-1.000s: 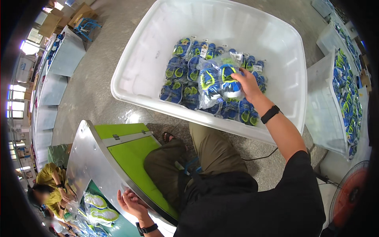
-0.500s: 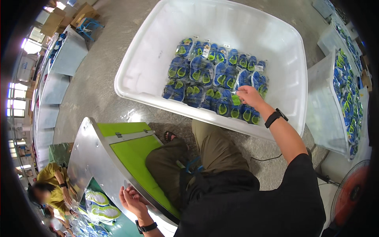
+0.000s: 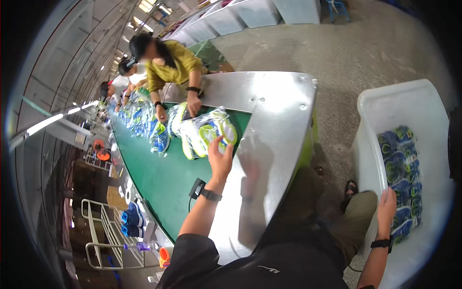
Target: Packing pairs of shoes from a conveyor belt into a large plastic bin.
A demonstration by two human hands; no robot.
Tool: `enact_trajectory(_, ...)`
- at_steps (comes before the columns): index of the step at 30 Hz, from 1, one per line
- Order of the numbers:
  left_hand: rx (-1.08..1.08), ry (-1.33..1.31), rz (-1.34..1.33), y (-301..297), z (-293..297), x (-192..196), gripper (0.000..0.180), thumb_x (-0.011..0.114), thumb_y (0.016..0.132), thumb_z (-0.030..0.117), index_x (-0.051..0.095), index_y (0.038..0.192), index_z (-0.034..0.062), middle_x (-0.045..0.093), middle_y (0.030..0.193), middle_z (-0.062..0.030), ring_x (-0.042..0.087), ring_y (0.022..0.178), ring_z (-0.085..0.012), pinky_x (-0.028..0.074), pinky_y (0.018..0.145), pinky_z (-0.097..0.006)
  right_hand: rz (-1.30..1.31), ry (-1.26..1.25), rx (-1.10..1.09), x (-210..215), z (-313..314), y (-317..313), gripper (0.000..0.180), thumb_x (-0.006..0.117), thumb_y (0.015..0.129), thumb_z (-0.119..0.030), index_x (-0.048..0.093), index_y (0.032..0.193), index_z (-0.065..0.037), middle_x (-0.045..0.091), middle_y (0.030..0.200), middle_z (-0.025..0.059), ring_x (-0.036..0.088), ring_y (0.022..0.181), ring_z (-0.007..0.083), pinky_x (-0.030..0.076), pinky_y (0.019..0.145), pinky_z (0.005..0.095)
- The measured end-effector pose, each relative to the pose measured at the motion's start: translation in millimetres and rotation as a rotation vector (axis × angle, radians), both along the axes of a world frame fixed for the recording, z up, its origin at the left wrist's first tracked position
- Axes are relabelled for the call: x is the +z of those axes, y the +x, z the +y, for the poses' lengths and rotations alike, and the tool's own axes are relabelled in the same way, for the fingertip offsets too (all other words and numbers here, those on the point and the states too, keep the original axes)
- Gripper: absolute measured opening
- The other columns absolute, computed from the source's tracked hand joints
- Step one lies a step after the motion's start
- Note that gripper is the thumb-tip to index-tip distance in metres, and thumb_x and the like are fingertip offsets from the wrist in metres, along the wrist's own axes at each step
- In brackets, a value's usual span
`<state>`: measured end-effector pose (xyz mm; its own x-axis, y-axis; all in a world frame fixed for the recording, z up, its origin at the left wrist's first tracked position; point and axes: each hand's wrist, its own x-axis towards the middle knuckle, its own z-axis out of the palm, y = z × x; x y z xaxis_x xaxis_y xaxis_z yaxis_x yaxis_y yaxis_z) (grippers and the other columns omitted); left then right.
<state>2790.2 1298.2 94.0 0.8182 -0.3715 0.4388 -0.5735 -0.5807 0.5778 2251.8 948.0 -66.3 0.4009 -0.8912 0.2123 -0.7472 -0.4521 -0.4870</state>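
Since the earlier frame, the left hand [image 3: 220, 161] has moved from the desk's metal edge to the bagged shoes [image 3: 209, 132], and the right hand [image 3: 386, 208] from inside the white bin [image 3: 409, 103] to its rim. The bagged shoes, white, lime and blue, lie on the green surface [image 3: 163, 192] of the desk [image 3: 284, 120], beside its metal border. The left hand's thumb and fingers are slightly apart at their near edge; whether they grip cannot be told. Right hand: fingers along the bin's rim; how firmly they close cannot be told. Beyond the bagged shoes, a co-worker in a mustard top [image 3: 185, 65] reaches over them; further packed shoes [image 3: 137, 118] extend to the left. Inside the bin, blue-and-lime shoes [image 3: 402, 178] lie in rows. At left stands a pale tubular rack [image 3: 103, 233].
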Motion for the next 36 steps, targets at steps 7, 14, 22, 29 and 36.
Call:
enact_trajectory(7,0.432,-0.080,0.326,72.9,68.9,-36.0,0.094,0.080,0.081,0.055,0.047,0.147,-0.0033,0.055,0.138,-0.0267,0.042,0.140,-0.0409,0.032,0.117,-0.050,0.016,0.096,0.019,14.2,-1.0,3.3,0.036,0.051,0.106,-0.028,0.062,0.124,0.002,0.065,0.121,0.0224,0.061,0.111,0.0427,0.049,0.094,0.0471)
enact_trajectory(14,0.332,-0.551,0.553,52.0,64.6,-64.9,0.078,0.087,0.082,0.029,0.050,0.139,-0.0088,0.050,0.141,-0.0230,0.051,0.128,-0.0318,0.045,0.104,-0.041,0.017,0.069,0.017,22.1,-0.6,9.0,0.036,0.051,0.106,-0.028,0.063,0.122,0.001,0.065,0.118,0.0219,0.061,0.108,0.0430,0.049,0.092,0.0473)
enact_trajectory(22,-0.151,-0.006,-0.270,-59.6,73.8,-39.7,0.059,0.075,0.071,-0.004,0.057,0.126,0.0045,0.054,0.130,-0.0207,0.051,0.123,-0.0417,0.042,0.107,-0.047,0.012,0.088,0.003,22.7,0.7,5.8,0.038,0.050,0.106,-0.031,0.063,0.125,0.000,0.065,0.117,0.0204,0.062,0.108,0.0414,0.049,0.092,0.0449)
enact_trajectory(29,0.076,-0.093,-0.196,-88.2,107.6,-50.6,0.041,0.061,0.088,-0.004,0.062,0.128,0.0045,0.056,0.135,-0.0149,0.056,0.123,-0.0306,0.047,0.104,-0.040,0.036,0.110,0.001,30.4,0.2,7.6,0.039,0.049,0.107,-0.033,0.064,0.125,-0.002,0.066,0.118,0.0186,0.062,0.109,0.0400,0.049,0.092,0.0437)
enact_trajectory(36,-0.004,-0.514,0.704,-67.0,84.9,-25.1,0.055,0.064,0.101,0.013,0.043,0.149,-0.0035,0.058,0.138,-0.0128,0.057,0.121,-0.0175,0.045,0.105,-0.030,0.068,0.090,-0.008,28.3,-0.5,5.5,0.038,0.049,0.107,-0.033,0.064,0.125,-0.002,0.066,0.118,0.0173,0.063,0.108,0.0386,0.049,0.092,0.0432)
